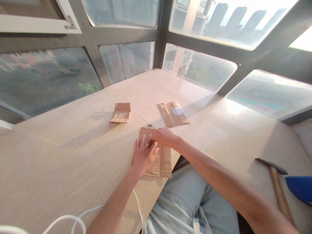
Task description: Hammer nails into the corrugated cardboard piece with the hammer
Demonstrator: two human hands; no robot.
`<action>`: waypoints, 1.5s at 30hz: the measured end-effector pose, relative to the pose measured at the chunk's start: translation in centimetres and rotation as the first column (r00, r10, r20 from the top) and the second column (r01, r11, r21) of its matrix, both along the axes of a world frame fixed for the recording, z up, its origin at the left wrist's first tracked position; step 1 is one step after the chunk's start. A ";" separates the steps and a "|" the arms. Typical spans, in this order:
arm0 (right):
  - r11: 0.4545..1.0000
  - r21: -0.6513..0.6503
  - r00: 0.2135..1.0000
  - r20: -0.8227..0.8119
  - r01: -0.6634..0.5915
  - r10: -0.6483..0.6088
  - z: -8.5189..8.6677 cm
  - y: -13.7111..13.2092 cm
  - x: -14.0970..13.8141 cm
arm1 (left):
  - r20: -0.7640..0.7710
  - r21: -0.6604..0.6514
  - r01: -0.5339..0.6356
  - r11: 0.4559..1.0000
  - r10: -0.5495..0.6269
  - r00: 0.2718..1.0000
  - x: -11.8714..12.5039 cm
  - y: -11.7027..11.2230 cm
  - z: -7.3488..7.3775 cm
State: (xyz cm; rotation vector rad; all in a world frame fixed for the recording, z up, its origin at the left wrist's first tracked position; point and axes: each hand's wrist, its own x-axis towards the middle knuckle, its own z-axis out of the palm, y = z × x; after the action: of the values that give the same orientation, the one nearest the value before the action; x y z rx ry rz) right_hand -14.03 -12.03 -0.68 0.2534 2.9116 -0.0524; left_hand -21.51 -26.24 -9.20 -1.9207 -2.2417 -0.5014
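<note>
A sheet of corrugated cardboard (pixel 166 162) with rows of small holes lies at the table's front edge. My left hand (pixel 145 152) rests flat on it, fingers spread, with a ring on one finger. Just beside those fingertips, my right hand (pixel 163 137) is closed over the sheet's upper part. Whatever its fingers hold is hidden. Beyond the sheet's far edge lie some thin dark pieces (pixel 149 125), too small to name. Farther off are a small folded cardboard piece (pixel 122 113) on the left and a perforated cardboard piece (pixel 168 114) with a white label on the right.
A hammer (pixel 278 185) with a wooden handle lies at the right, next to a blue object (pixel 301 188) cut by the frame. White cable (pixel 80 221) loops across the lower left. Windows (pixel 126 60) border the pale table (pixel 60 156) at the back.
</note>
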 end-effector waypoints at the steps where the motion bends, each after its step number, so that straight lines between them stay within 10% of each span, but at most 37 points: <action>1: 1.000 0.005 1.000 0.008 0.004 -0.004 0.3 -0.2 -0.2 | 0.001 -0.002 0.000 1.000 0.000 1.000 0.0 0.0 0.0; 17: 0.989 0.030 0.988 -0.055 -0.142 0.143 -0.8 0.0 0.5 | -0.013 0.002 -0.002 1.000 0.002 1.000 0.2 0.1 -0.1; 26: 0.999 0.045 1.000 0.007 0.026 -0.026 -0.7 0.0 0.7 | -0.012 -0.012 -0.021 1.000 0.020 1.000 0.3 0.2 -0.4; 38: 0.979 0.000 0.978 -0.028 -0.205 0.205 0.5 -0.2 1.2 | -0.008 0.001 -0.021 1.000 0.021 1.000 0.4 0.2 -0.2; 45: 0.952 -0.213 0.948 -0.186 0.219 -0.259 1.6 2.7 1.2 | -0.012 0.007 -0.027 1.000 0.027 1.000 0.6 0.1 0.3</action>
State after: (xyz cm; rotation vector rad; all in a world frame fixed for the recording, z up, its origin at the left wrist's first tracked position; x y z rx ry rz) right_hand -12.84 -9.31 0.87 0.6027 3.0385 -0.4190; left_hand -20.91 -26.16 -8.87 -1.8822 -2.2527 -0.4911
